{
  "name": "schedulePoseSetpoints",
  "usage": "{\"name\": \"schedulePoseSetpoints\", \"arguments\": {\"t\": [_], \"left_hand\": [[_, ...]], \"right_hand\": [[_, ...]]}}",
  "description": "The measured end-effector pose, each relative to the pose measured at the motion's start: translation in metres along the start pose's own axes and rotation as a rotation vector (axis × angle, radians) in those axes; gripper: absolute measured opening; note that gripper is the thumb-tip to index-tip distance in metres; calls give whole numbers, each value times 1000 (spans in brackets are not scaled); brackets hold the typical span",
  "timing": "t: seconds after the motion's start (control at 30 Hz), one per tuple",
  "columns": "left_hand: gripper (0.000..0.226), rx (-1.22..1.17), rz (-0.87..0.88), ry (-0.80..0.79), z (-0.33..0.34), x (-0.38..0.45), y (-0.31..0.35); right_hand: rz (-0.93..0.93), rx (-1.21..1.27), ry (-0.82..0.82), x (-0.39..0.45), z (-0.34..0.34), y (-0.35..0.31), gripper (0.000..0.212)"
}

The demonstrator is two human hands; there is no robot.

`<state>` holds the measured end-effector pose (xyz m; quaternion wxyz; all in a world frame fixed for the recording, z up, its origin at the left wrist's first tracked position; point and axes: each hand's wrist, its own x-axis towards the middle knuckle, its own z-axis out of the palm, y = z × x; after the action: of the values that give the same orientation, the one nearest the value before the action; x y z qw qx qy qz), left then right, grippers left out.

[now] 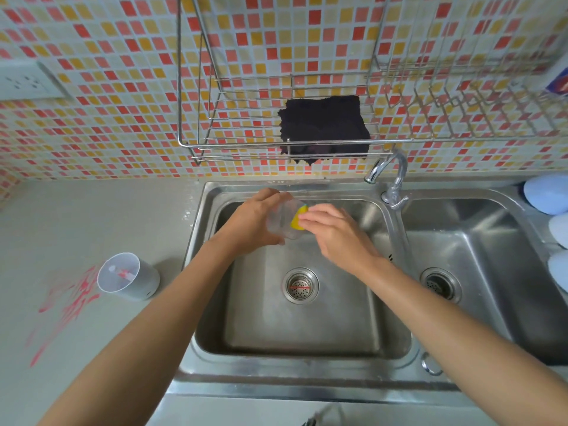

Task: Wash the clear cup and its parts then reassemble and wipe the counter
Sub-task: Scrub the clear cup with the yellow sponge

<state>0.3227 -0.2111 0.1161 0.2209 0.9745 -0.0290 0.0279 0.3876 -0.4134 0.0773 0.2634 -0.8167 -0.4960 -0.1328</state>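
Observation:
My left hand (256, 218) grips a clear plastic cup (284, 221) over the left sink basin (307, 318), its opening turned toward the right. My right hand (333, 227) pinches a yellow sponge (297, 219) and pushes it into the cup's mouth. A white cylindrical part (129, 276) stands on the grey counter (92, 216) left of the sink, with small pieces inside it. Red liquid (66, 302) is smeared over the counter beside that part.
A chrome faucet (388, 176) stands between the two basins. A dark cloth (324, 129) lies on the wire rack (246, 118) above the sink. Pale blue plates (550, 195) sit at the right edge. A wall socket (24, 81) is at upper left.

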Motion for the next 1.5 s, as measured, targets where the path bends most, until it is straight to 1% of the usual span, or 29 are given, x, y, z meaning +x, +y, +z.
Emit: {"name": "schedulePoseSetpoints", "arguments": {"t": [0.03,0.17,0.2,0.23,0.33,0.43,0.53,0.63,0.7,0.77,0.8,0.87,0.9,0.93,0.97,1.0,1.03,1.07,1.1,1.13,1.2,1.27,1.3,1.33,1.37,1.4,1.43,1.47,1.5], "left_hand": [[92,-5,2,-6,-1,1,0],[93,-10,-1,-62,-2,-1,-9],[93,-9,-2,-75,-2,-2,-11],[93,-11,-6,-81,-1,-4,-11],[92,-52,-22,-76,-1,-4,-7],[89,-126,-53,-69,-1,-2,-3],[91,-235,-84,-33,3,-5,-5],[100,-203,-88,2,13,-9,-4],[98,-184,-110,68,19,-10,-4],[88,-172,-93,122,21,-11,-5],[85,-158,-74,127,21,-11,-7],[85,-125,-40,118,20,-14,-11],[87,-114,-29,114,18,-16,-12],[88,-108,-21,106,16,-17,-12],[89,-101,-12,93,14,-19,-11],[89,-83,-3,78,14,-19,-9],[88,-54,3,64,14,-19,-8],[88,-26,0,58,14,-18,-7],[88,-12,-10,61,13,-17,-6],[88,-15,-20,65,12,-16,-6],[87,-25,-3,60,10,-13,-5],[86,8,24,19,7,-12,-7],[86,23,28,-3,7,-12,-8],[86,29,29,-21,8,-13,-10],[86,25,36,-30,10,-15,-12],[86,13,47,-36,11,-15,-13],[86,1,64,-41,10,-15,-14],[86,-8,75,-38,9,-14,-15],[85,-11,84,-24,6,-12,-15]], "right_hand": [[2,-6,5,-1,2,0,35],[128,248,-63,-14,9,-22,34],[132,259,-85,-17,10,-25,36],[116,235,-86,-18,10,-25,36],[35,71,0,-14,6,-15,32],[11,14,45,-10,6,-15,27],[2,4,66,-10,10,-18,27],[17,56,103,-6,11,-22,26],[20,105,88,-2,12,-29,24],[100,206,51,0,11,-37,23],[191,291,25,1,9,-40,24],[441,509,-91,2,4,-45,27],[516,582,-148,4,2,-45,27],[513,598,-183,4,0,-43,26],[418,512,-204,5,-2,-39,26],[264,360,-197,5,-3,-34,26],[92,160,-185,6,-2,-28,28],[-27,-13,-158,7,-1,-22,32],[-57,-104,-147,8,-1,-19,34],[-44,-144,-129,8,0,-19,35],[27,-101,-105,6,5,-28,35],[157,123,-146,3,13,-42,29],[240,225,-193,2,15,-44,27],[287,278,-239,3,16,-44,26],[250,222,-275,4,15,-41,27],[174,100,-292,7,12,-38,29],[73,-72,-280,9,11,-34,30],[10,-204,-237,12,10,-31,28],[0,-254,-203,14,8,-32,25]]}}
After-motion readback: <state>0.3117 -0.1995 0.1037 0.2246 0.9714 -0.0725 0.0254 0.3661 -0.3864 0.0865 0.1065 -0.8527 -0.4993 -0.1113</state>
